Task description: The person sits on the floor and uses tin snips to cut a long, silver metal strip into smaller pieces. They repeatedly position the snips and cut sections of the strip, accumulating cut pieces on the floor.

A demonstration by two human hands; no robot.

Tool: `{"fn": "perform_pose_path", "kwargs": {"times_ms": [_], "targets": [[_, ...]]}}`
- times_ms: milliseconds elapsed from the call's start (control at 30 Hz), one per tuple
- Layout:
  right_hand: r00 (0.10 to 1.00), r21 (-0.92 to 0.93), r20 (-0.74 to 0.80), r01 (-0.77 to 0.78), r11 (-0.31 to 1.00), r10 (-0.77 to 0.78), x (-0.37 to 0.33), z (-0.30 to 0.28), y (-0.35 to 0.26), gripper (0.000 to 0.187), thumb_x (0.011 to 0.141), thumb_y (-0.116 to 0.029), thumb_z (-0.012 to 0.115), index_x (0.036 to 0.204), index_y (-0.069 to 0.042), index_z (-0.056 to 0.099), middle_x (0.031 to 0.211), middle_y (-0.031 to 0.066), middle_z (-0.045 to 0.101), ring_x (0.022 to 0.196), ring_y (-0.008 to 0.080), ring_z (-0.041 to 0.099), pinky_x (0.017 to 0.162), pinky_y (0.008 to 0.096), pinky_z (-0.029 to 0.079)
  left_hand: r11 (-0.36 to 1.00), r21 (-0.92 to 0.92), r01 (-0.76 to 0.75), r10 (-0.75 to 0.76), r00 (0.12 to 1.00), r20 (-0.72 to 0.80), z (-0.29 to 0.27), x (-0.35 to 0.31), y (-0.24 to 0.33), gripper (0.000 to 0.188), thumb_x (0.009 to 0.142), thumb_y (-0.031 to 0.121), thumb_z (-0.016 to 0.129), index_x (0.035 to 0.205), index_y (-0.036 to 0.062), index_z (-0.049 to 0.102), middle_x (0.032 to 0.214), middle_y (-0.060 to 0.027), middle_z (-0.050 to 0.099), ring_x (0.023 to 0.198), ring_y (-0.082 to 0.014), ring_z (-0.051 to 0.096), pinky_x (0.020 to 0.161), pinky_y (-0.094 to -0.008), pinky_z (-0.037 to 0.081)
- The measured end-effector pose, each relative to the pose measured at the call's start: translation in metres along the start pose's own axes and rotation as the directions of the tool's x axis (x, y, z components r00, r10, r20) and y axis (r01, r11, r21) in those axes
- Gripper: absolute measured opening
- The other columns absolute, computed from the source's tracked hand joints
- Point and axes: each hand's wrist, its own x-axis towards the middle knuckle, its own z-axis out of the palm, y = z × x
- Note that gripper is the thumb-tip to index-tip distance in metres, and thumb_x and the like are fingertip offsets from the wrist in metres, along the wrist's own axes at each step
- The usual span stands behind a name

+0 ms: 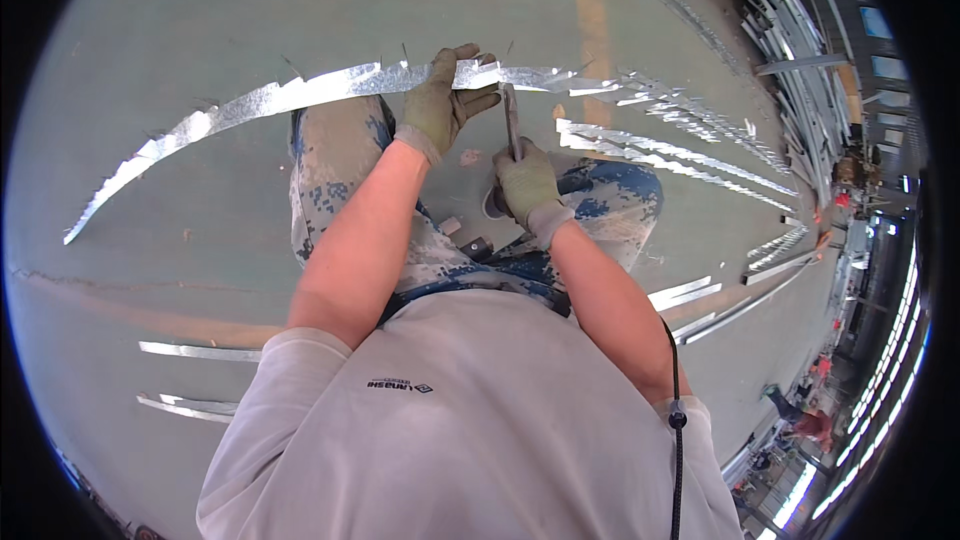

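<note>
A long, shiny metal strip (pixel 300 92) with small tabs standing along its far edge runs across in front of my knees. My left hand (pixel 438 110), in a pale work glove, lies on the strip near its middle with fingers spread. Its fingertips point right, and bare strip shows between them. My gloved right hand (pixel 526 182) is closed around a narrow grey metal tool (pixel 513 122), whose exact kind I cannot make out. The tool's far end reaches up to the strip's near edge, just right of my left fingertips; whether they touch I cannot tell.
More tabbed metal strips (pixel 680 155) lie on the floor to the right. Plain strips (pixel 205 351) lie at lower left. Long metal profiles (pixel 790 70) are piled at far right. A small dark block (pixel 477 248) sits between my legs. A person (pixel 805 424) is at far lower right.
</note>
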Motion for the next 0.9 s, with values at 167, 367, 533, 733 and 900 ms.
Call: {"fn": "perform_pose_path", "kwargs": {"times_ms": [167, 367, 533, 733, 900], "targets": [[0.987, -0.484, -0.147, -0.126, 0.866, 0.061, -0.022, -0.015, -0.051, 0.037, 0.094, -0.021, 0.06, 0.124, 0.002, 0.062, 0.122, 0.03, 0.068, 0.115, 0.0462, 0.066, 0.101, 0.0497, 0.052, 0.998, 0.054, 0.038, -0.035, 0.998, -0.06, 0.007, 0.003, -0.005, 0.047, 0.114, 0.038, 0.042, 0.142, 0.0015, 0.052, 0.134, -0.0173, 0.064, 0.111, -0.0317, 0.071, 0.096, -0.0472, 0.064], [0.998, -0.745, -0.056, -0.055, 0.665, 0.02, -0.029, -0.029, -0.095, 0.038, 0.099, -0.019, 0.054, 0.13, 0.003, 0.061, 0.132, 0.0292, 0.067, 0.125, 0.0423, 0.065, 0.104, 0.0457, 0.053, 0.995, 0.091, 0.034, -0.025, 0.994, -0.103, -0.002, 0.011, -0.005, 0.047, 0.111, 0.039, 0.045, 0.143, 0.0056, 0.054, 0.134, -0.0153, 0.063, 0.108, -0.0328, 0.07, 0.093, -0.0416, 0.063], [0.998, -0.768, -0.014, -0.055, 0.638, 0.068, -0.029, -0.045, -0.103, 0.041, 0.097, -0.02, 0.057, 0.129, 0.004, 0.063, 0.133, 0.0288, 0.067, 0.124, 0.042, 0.066, 0.103, 0.0467, 0.053, 0.996, 0.067, 0.05, -0.046, 0.997, -0.058, 0.0, 0.018, -0.008, 0.042, 0.113, 0.035, 0.044, 0.142, 0.006, 0.054, 0.134, -0.0138, 0.064, 0.107, -0.0311, 0.071, 0.094, -0.0442, 0.063], [0.987, -0.59, -0.115, -0.158, 0.792, 0.111, -0.027, -0.029, -0.076, 0.046, 0.094, -0.023, 0.062, 0.131, 0.003, 0.06, 0.132, 0.0327, 0.065, 0.126, 0.0456, 0.064, 0.106, 0.0463, 0.051, 0.998, 0.04, 0.045, -0.044, 0.998, -0.047, 0.005, 0.006, -0.009, 0.041, 0.111, 0.034, 0.048, 0.142, 0.0068, 0.055, 0.134, -0.0136, 0.065, 0.108, -0.0303, 0.072, 0.095, -0.0435, 0.063], [0.991, -0.466, -0.055, -0.134, 0.875, 0.122, -0.04, -0.027, -0.088, 0.047, 0.093, -0.023, 0.063, 0.131, 0.005, 0.057, 0.133, 0.031, 0.065, 0.129, 0.047, 0.061, 0.108, 0.0468, 0.05, 1.0, 0.019, -0.002, 0.003, 0.997, -0.071, 0.003, -0.002, 0.001, 0.041, 0.11, 0.033, 0.052, 0.141, 0.0072, 0.055, 0.133, -0.0138, 0.066, 0.109, -0.0307, 0.072, 0.097, -0.045, 0.063]]}}
